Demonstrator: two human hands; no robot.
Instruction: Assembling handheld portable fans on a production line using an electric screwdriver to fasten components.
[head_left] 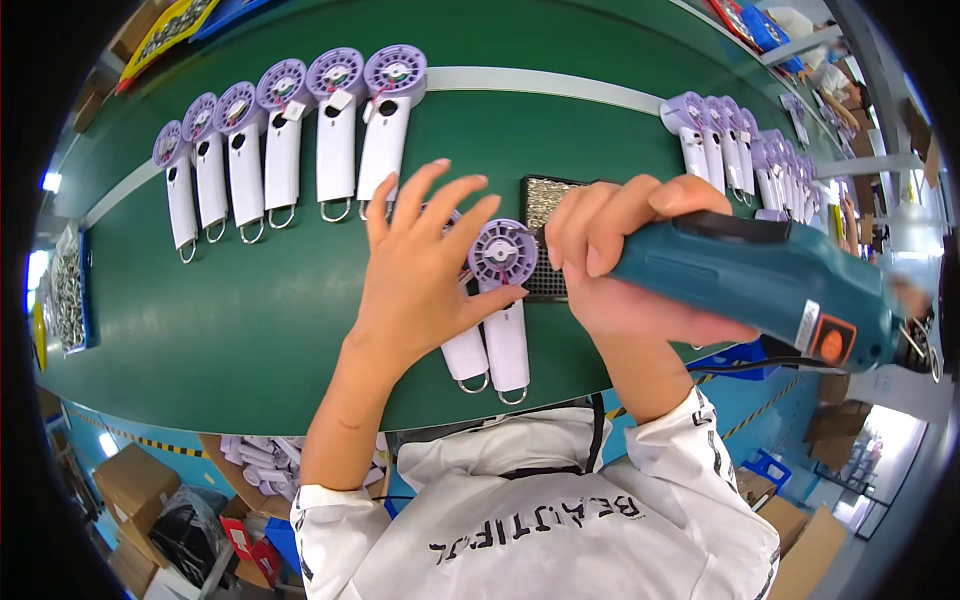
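Note:
My right hand point(625, 290) is wrapped round a teal electric screwdriver point(740, 275). The tool's body slants to the right; its tip is hidden behind my fingers. My left hand point(410, 270) has its fingers spread over two white-and-purple handheld fans lying side by side. The right-hand fan point(507, 345) shows its open round head, with the thumb close to its neck; I cannot tell whether they touch. Much of the other fan point(463, 350) is covered by my left hand. Beside them sits a black tray point(545, 285) holding many small screws, partly behind my right hand.
A row of several similar fans point(335, 150) lies across the far left of the green table point(250, 330). More fans point(715, 140) stand in rows at the far right. A box of white parts point(262, 460) is below the near edge. A cable point(745, 365) trails at right.

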